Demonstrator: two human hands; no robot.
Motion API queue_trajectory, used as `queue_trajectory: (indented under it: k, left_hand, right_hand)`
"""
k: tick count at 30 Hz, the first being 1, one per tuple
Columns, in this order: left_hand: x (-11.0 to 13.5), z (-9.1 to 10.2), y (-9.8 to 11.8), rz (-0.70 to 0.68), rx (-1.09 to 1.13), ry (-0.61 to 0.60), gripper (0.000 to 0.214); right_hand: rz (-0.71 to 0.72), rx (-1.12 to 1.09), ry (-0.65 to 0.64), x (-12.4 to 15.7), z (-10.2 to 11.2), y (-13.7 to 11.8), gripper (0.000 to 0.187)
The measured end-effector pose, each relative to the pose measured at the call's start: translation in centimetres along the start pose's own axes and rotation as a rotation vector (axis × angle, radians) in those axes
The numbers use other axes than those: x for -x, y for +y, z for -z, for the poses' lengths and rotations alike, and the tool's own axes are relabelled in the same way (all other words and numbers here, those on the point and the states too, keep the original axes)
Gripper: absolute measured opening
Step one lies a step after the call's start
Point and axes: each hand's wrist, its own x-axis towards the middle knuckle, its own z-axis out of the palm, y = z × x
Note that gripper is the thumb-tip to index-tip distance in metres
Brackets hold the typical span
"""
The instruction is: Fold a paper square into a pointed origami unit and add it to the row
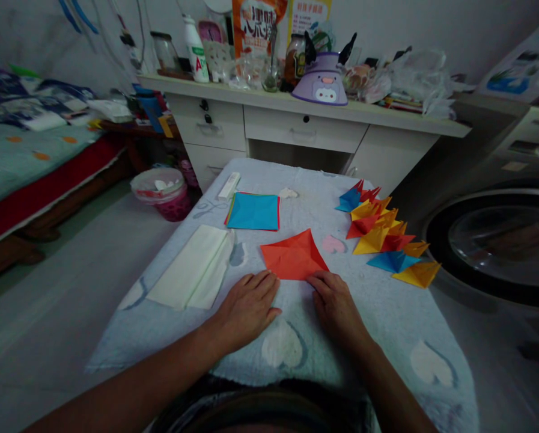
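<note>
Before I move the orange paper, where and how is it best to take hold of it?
Probably by the two ends of its near edge, coming from the person's side with a light pinch. The orange paper lies on the cloth with that edge fairly straight, and the left hand and right hand are at its ends.

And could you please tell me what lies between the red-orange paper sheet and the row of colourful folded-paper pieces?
In the head view, only pale blue cloth with a pink heart motif.
</note>
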Motion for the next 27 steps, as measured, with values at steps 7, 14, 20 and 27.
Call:
queue_trajectory:
  k: [7,14,20,27]
  left_hand:
    - [0.7,0.5,-0.1,0.095,0.002,0.028,0.041]
    - [0.8,0.6,-0.1,0.094,0.019,0.03,0.04]
    - [-0.4,2.2,-0.6,0.089,0.081,-0.038,0.024]
    - [-3.4,3.5,-1.5,0.065,0.035,-0.072,0.022]
  right_hand:
    - [0.003,0.045,-0.017,0.3,0.9,0.4,0.037]
    - [0.002,0.155,0.008,1.9,1.9,3.0,0.033]
    - [-0.023,0.234,-0.046,1.5,3.7,3.1,0.025]
    - [0.137,-0.003,-0.015,-3.3,4.7,-1.2,0.026]
